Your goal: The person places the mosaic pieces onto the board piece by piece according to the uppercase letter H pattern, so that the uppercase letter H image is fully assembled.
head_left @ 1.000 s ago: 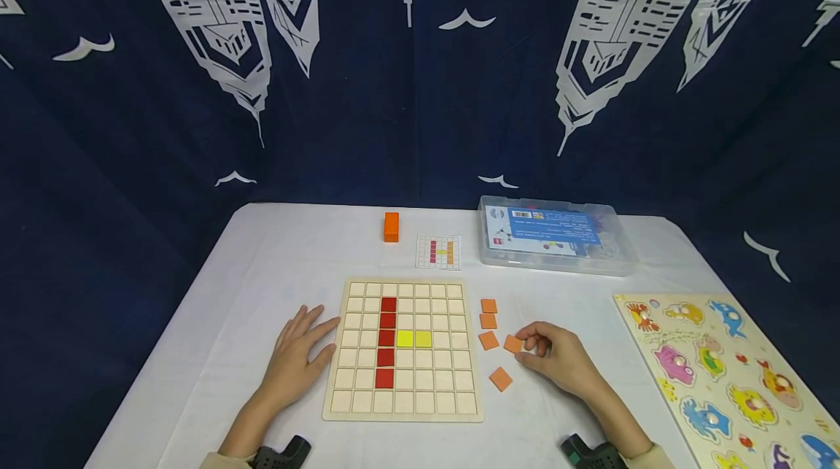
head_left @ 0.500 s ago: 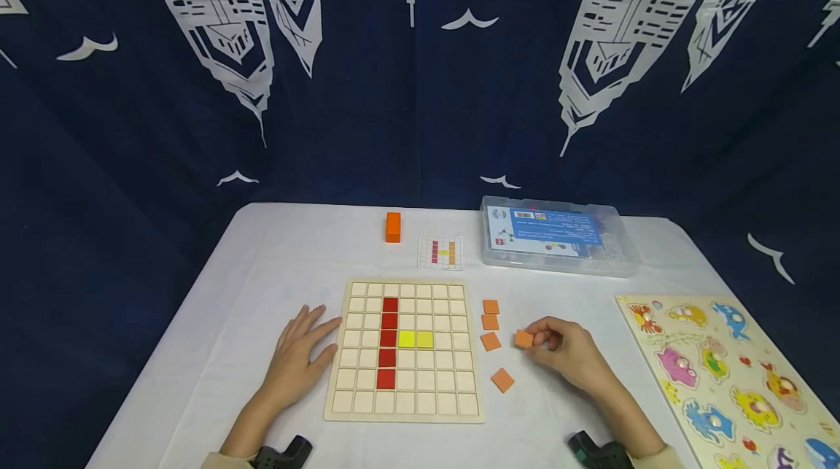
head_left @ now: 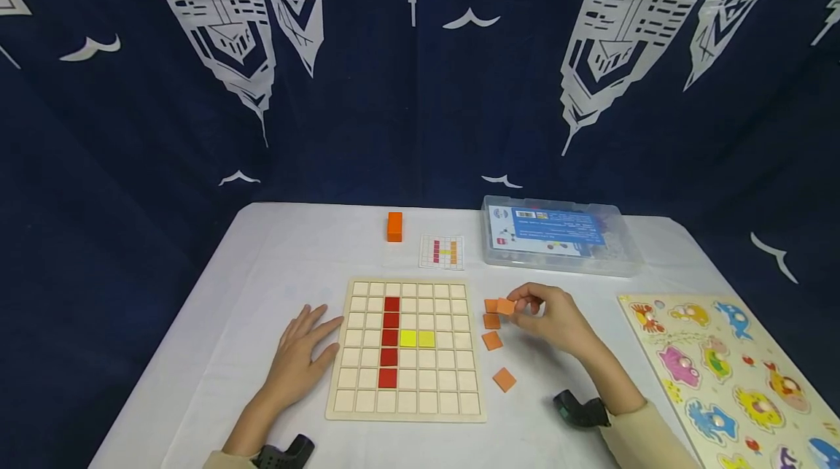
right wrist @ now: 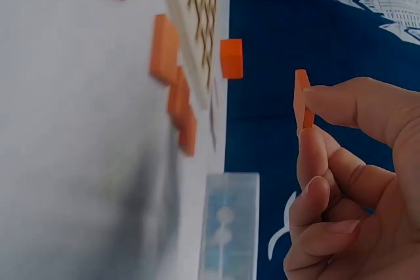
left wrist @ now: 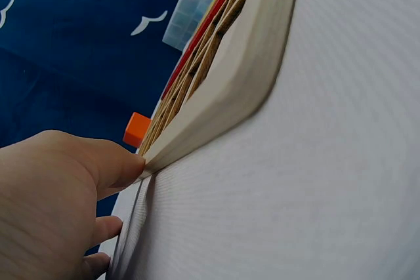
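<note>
Between thumb and fingers my right hand [head_left: 550, 316] pinches a square orange tile [head_left: 505, 307], raised over the table and overlapping the top loose tile in the head view. The right wrist view shows this tile edge-on at the fingertips. A wooden grid board [head_left: 438, 402] holds a column of red tiles [head_left: 390, 338] and two yellow tiles [head_left: 417, 338]. My left hand [head_left: 298, 359] lies with fingers spread at the board's left edge, fingertips right at the rim. Several loose orange tiles, such as one lower tile [head_left: 504, 380], lie right of the board.
Behind the board are an orange block [head_left: 394, 227] and a small pattern card [head_left: 442, 252] with a coloured H. A clear plastic case [head_left: 558, 237] stands at the back right. An animal puzzle board [head_left: 722, 381] covers the table's right side.
My right hand has lifted the orange tile off the table, drawn it slightly right, then moved it away from me toward the top loose tile. The left hand stays at the board's edge.
</note>
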{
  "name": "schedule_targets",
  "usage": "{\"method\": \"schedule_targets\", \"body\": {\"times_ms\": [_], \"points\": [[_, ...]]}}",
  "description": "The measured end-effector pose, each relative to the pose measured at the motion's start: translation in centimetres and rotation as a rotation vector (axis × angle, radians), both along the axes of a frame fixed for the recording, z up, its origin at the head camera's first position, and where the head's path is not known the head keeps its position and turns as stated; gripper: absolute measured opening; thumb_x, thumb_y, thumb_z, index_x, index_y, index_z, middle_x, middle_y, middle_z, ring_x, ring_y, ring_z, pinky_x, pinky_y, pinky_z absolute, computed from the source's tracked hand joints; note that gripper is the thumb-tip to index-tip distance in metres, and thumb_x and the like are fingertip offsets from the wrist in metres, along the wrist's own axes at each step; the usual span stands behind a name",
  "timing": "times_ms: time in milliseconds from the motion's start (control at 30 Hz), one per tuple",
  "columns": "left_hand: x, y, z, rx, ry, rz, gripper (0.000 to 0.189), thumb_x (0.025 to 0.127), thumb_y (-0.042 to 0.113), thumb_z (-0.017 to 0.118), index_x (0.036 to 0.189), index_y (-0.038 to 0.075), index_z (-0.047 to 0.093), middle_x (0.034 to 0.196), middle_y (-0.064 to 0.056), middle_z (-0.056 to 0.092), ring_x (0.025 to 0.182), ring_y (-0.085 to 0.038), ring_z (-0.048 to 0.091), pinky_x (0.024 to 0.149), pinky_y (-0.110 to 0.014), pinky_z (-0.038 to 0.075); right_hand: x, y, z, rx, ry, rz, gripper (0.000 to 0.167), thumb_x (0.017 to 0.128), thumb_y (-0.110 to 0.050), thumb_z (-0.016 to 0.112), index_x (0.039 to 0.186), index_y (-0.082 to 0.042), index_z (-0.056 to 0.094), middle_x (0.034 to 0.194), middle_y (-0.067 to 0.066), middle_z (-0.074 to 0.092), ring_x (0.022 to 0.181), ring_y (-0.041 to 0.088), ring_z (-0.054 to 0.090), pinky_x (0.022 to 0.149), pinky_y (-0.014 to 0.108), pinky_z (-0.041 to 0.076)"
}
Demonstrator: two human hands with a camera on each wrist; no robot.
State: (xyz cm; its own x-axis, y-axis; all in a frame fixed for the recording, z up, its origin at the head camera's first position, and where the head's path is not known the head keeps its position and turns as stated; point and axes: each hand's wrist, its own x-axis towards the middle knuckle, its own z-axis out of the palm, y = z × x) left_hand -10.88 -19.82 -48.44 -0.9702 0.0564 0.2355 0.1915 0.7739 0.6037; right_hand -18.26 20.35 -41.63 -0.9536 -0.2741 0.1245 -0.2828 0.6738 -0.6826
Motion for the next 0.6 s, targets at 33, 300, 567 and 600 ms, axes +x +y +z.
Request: {"method": "schedule_targets", "body": {"times_ms": [33, 300, 567, 600], "points": [[0.0, 0.0, 0.0, 0.0, 0.0, 0.0, 0.041, 0.089, 0.01, 0.067, 0.13, 0.009, 0.063, 0.149, -0.022, 0.043, 0.145, -0.046, 0.022, 0.116, -0.064, 0.012, -0.2, -0.4, 0.2, -0.008, -0.003, 0.007, 0.018, 0.078, -0.005, 0.075, 0.095, -0.009, 0.07, 0.076, -0.003, 0.06, 0.071, 0.013, 0.047, 0.058, 0.022, 0.037], [-0.1, 0.0, -0.1, -0.002, 0.013, 0.0, 0.041, 0.089, 0.01, 0.068, 0.129, 0.008, 0.063, 0.149, -0.023, 0.044, 0.145, -0.046, 0.023, 0.116, -0.064, 0.013, -1.9, -3.8, 0.7, -0.052, -0.034, 0.083, 0.019, 0.079, -0.004, 0.073, 0.097, -0.006, 0.07, 0.077, -0.002, 0.062, 0.071, 0.014, 0.048, 0.058, 0.022, 0.039], [-0.1, -0.2, -0.2, 0.008, -0.013, 0.005, 0.041, 0.09, 0.012, 0.066, 0.13, 0.008, 0.063, 0.15, -0.023, 0.042, 0.146, -0.045, 0.021, 0.117, -0.064, 0.011, -3.1, -6.5, 0.6, -0.064, -0.065, 0.155, 0.019, 0.079, -0.003, 0.075, 0.097, -0.005, 0.07, 0.08, 0.001, 0.064, 0.068, 0.015, 0.048, 0.056, 0.021, 0.039], [-0.1, -0.2, -0.3, 0.007, -0.016, 0.007, 0.041, 0.09, 0.012, 0.066, 0.13, 0.008, 0.063, 0.15, -0.023, 0.042, 0.146, -0.045, 0.021, 0.117, -0.064, 0.01, -3.2, -6.7, 0.5, -0.063, -0.074, 0.16, 0.019, 0.079, -0.004, 0.075, 0.096, -0.005, 0.07, 0.08, 0.001, 0.063, 0.068, 0.015, 0.048, 0.055, 0.021, 0.039]]}}
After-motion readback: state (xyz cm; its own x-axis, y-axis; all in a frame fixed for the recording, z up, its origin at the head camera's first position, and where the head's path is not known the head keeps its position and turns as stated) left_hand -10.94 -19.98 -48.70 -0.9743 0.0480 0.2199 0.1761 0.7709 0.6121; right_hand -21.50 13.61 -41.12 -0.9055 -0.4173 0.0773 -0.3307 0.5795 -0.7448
